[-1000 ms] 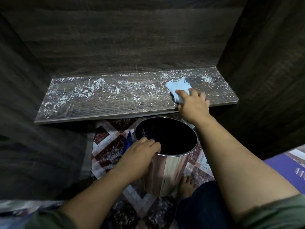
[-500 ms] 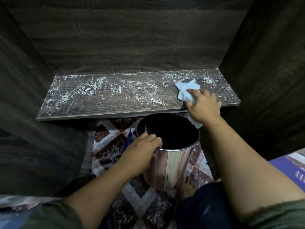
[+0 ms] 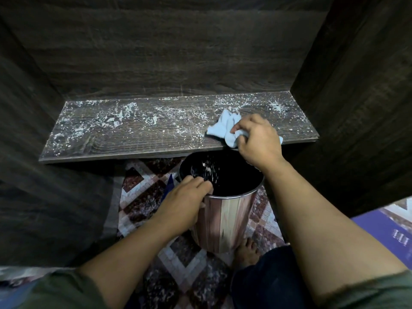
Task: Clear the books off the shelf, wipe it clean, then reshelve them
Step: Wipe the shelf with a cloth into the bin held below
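Note:
The dark wooden shelf (image 3: pixel 133 139) is bare of books and strewn with white crumbs and dust, thickest at its left and back. My right hand (image 3: pixel 256 139) grips a crumpled pale blue cloth (image 3: pixel 223 128) at the shelf's front right edge. White bits fall from that edge into a metal bin (image 3: pixel 225 217) with a black inside, held just below the shelf. My left hand (image 3: pixel 185 201) grips the bin's near left rim, fingers curled over it.
Dark wooden walls close in at left, back and right. Below lies a patterned tile floor (image 3: pixel 142 197). A bare foot (image 3: pixel 246 250) stands beside the bin. A purple book or mat (image 3: pixel 390 228) lies at the right edge.
My right hand has swept the cloth left and toward the front edge, and crumbs now drop into the bin. The left hand keeps its hold on the rim.

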`<act>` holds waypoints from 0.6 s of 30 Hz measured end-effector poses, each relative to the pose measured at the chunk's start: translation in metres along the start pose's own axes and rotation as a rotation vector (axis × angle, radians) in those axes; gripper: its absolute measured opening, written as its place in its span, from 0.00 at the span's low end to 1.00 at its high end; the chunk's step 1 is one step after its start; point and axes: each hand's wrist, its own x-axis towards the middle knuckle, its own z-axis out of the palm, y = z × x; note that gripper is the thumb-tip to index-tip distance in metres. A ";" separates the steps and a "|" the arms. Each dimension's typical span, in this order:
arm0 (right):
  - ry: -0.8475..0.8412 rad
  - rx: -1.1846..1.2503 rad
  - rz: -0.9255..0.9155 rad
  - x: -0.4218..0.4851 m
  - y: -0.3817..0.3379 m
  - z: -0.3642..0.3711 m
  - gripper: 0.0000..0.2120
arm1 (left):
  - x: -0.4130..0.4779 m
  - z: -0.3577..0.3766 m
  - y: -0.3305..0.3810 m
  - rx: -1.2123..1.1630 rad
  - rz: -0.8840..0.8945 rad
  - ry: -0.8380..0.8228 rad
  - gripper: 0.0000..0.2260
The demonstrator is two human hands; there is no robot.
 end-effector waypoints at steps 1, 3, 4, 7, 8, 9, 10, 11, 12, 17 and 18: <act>0.028 0.017 -0.016 0.001 0.001 0.002 0.15 | 0.000 0.000 0.000 -0.002 -0.001 0.000 0.16; -0.052 0.028 -0.049 0.001 0.005 0.008 0.20 | -0.001 0.001 -0.001 -0.004 -0.002 0.003 0.16; -0.138 0.013 -0.063 0.000 0.006 0.012 0.23 | -0.001 0.000 -0.001 -0.002 -0.002 0.004 0.16; -0.302 -0.077 -0.097 -0.004 0.005 0.020 0.26 | -0.002 -0.002 -0.001 -0.002 0.002 0.012 0.16; -0.300 -0.078 -0.091 -0.004 0.002 0.018 0.24 | -0.003 -0.003 -0.001 -0.002 0.003 0.014 0.16; -0.280 -0.062 -0.078 -0.003 0.000 0.015 0.21 | -0.004 -0.003 -0.002 -0.001 0.003 0.016 0.16; -0.246 -0.055 -0.065 -0.002 -0.003 0.011 0.17 | -0.004 -0.004 -0.002 -0.002 0.003 0.017 0.16; -0.198 -0.065 -0.057 -0.001 -0.004 0.008 0.15 | -0.004 -0.005 -0.003 -0.006 0.000 0.017 0.16; -0.137 -0.090 -0.058 0.000 -0.005 0.005 0.14 | -0.004 -0.006 -0.003 -0.011 -0.006 0.016 0.15; -0.045 -0.284 -0.083 0.017 -0.004 0.012 0.20 | -0.001 -0.007 -0.002 -0.026 -0.014 0.013 0.15; -0.123 -0.320 -0.060 0.022 -0.002 0.016 0.23 | 0.000 -0.007 -0.002 -0.022 -0.010 0.010 0.15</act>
